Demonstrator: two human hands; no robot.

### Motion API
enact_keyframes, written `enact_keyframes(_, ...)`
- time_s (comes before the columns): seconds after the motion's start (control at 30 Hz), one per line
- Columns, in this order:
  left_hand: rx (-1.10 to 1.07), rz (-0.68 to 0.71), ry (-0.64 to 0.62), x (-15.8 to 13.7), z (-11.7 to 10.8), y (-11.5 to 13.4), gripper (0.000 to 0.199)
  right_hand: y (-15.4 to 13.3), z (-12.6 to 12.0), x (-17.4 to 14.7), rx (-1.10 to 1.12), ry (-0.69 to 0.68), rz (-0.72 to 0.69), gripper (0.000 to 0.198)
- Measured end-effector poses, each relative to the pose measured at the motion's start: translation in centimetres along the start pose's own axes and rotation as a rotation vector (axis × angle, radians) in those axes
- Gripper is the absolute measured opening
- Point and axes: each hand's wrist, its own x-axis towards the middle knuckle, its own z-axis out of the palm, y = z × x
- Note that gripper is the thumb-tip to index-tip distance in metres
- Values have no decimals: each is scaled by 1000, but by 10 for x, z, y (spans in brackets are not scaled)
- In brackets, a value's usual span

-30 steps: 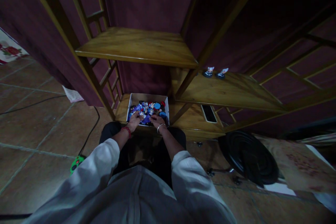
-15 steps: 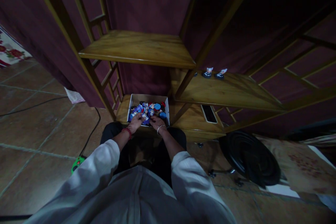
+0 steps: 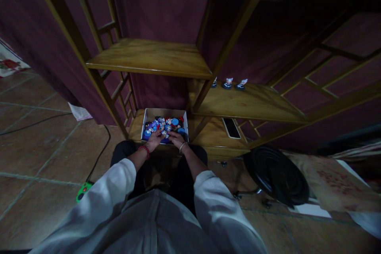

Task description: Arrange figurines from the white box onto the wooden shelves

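A shallow white cardboard box (image 3: pixel 143 125) on the low wooden shelf holds several small toy figurines (image 3: pixel 175 122) in blue, purple, white and red. Over its front edge, my left hand (image 3: pixel 154 140) has its fingers closed on a small white and purple figurine (image 3: pixel 164 133). My right hand (image 3: pixel 177 140) meets it from the other side, fingertips pinched at the same figurine. The fine detail of the grip is too small and dim to see. A red bead bracelet is on my left wrist, a pale one on my right.
Three small figurines (image 3: pixel 228 83) stand on the right-hand shelf (image 3: pixel 253 101). A phone (image 3: pixel 231 128) lies on the lower board. An empty-looking middle shelf (image 3: pixel 151 55) overhangs the box. A black round stool seat (image 3: pixel 276 174) is at right; a green device (image 3: pixel 83 191) with a cable lies on the floor.
The view has shifted slightly to the right, so a third figurine on the right-hand shelf shows more fully. My hands remain at the box's front, the fingertips slightly closer around the small figurine.
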Motion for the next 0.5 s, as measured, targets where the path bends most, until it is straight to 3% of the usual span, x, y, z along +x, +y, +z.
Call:
enact_keyframes(0.33, 355, 3, 55, -1, -9, -5, 32, -9, 4, -6, -178, -18, -28, 29)
enact_keyframes(0.5, 422, 36, -17, -3, -9, -4, 35, -14, 5, -6, -172, 31, -7, 23)
